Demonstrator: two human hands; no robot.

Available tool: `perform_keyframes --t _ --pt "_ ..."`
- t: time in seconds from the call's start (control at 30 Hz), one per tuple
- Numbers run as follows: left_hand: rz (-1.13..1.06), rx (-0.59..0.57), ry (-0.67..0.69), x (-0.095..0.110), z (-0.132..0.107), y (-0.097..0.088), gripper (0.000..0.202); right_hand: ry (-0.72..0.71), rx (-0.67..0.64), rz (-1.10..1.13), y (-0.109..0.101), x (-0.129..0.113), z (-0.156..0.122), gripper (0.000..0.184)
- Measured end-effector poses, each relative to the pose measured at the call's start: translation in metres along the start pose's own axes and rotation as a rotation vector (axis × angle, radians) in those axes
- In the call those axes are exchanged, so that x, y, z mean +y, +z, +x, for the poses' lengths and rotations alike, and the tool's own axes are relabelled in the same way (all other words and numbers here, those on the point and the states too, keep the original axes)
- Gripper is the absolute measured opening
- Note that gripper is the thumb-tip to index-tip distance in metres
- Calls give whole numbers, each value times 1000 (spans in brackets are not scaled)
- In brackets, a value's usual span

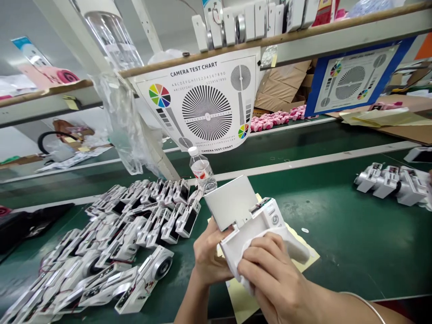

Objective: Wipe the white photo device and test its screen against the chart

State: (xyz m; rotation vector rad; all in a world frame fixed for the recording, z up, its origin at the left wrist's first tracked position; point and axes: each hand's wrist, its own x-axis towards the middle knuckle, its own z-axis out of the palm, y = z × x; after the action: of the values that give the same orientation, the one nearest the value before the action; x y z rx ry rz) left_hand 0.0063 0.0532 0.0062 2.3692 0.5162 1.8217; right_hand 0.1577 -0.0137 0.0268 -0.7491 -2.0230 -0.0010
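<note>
I hold a white camera body point(251, 220) with its flip screen swung open, above the green bench. My left hand point(207, 256) grips its lower left side, fingers curled round the casing. My right hand point(270, 276) presses a white cloth point(290, 245) against the body's underside, fingers closed over the cloth. A yellow paper sheet point(241, 299) lies on the bench beneath both hands.
Several white camera bodies point(118, 243) lie in rows at the left, and more white camera bodies point(393, 182) at the right edge. A water bottle point(202, 171) stands behind my hands. A camera test chart point(205, 108) hangs from the shelf point(303, 33). Pink parts point(276, 119) lie at the back.
</note>
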Motion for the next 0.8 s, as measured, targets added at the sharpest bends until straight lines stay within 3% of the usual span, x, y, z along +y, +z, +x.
perform_keyframes --t 0.1,0.27,0.4,0.57,0.7,0.8 --pt "27 -44 64 1 4 -3 51 -68 -24 -84 -4 10 -6 21" --pt "81 -96 17 -4 -2 -10 62 -82 2 -326 -15 33 -13 22" --pt "148 -115 87 -6 1 -11 62 -64 104 -352 -19 50 -11 23" --pt "276 -174 202 7 16 0 44 -79 201 -328 -9 60 -8 32" --pt "414 -157 270 12 19 1 27 -4 135 -345 0 57 -11 25" --pt "459 -175 309 13 18 -1 21 89 95 -240 5 55 -15 24"
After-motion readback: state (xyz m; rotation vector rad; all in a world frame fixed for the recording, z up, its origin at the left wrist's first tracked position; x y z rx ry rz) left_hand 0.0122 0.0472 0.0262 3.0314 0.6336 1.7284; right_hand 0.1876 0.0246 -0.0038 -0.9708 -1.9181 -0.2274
